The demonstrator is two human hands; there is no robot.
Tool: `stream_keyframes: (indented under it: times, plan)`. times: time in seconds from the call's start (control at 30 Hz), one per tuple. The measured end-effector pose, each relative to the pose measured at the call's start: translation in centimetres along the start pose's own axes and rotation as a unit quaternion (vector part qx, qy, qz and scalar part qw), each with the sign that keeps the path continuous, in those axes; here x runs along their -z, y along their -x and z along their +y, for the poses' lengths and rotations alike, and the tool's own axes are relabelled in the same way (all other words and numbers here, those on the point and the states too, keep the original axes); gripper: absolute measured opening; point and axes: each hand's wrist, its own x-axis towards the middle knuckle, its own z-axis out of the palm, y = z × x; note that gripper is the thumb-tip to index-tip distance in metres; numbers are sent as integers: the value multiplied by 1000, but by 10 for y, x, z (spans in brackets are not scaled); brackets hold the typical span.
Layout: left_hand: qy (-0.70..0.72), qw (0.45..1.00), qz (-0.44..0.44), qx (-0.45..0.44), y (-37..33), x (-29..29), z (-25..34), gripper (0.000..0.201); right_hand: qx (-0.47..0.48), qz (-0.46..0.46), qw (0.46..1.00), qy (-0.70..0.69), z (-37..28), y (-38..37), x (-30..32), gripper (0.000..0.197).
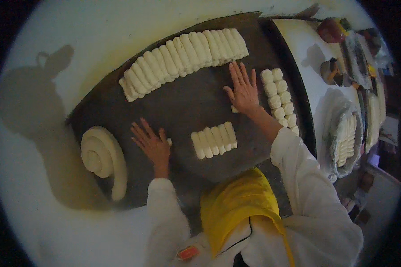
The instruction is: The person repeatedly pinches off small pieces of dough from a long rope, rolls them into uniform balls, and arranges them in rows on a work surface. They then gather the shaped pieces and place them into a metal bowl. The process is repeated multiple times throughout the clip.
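In the head view, both hands lie palm down over the dark tabletop [196, 98], fingers open and spread, gripping nothing. The left hand [152, 144] sits toward the tabletop's left corner, with a small dough end [169, 142] showing by its thumb; the right hand [243, 93] is nearer the right edge, a second dough end [234, 109] peeking out beside its wrist (how much dough lies under either palm, I cannot tell). Judging by what lies out, the shaping is well along: a long row of dough rolls [185, 55] lines the far edge, side by side and touching, and a short row of rolls [214, 140] rests toward the near edge. What seems left is the double column of dough lumps [278, 95] along the right edge, plus the thick dough coil [98, 153], whole and uncut, by the left edge
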Motion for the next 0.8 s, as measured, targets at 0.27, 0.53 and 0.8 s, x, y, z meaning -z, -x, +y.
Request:
stream_keyframes:
  times: [0.27, 0.53, 0.8]
  plan:
    - [164, 973, -160, 10, 140, -3, -18, 62, 77, -77, 989, -100, 26, 179, 36, 55]
    - [389, 883, -113, 237, 107, -47, 63, 46, -157, -30, 956, -246, -37, 138, 2, 32]
    - [428, 894, -34, 128, -1, 23, 191, 33, -136, 112, 955, -238, 72, 109, 25, 35]
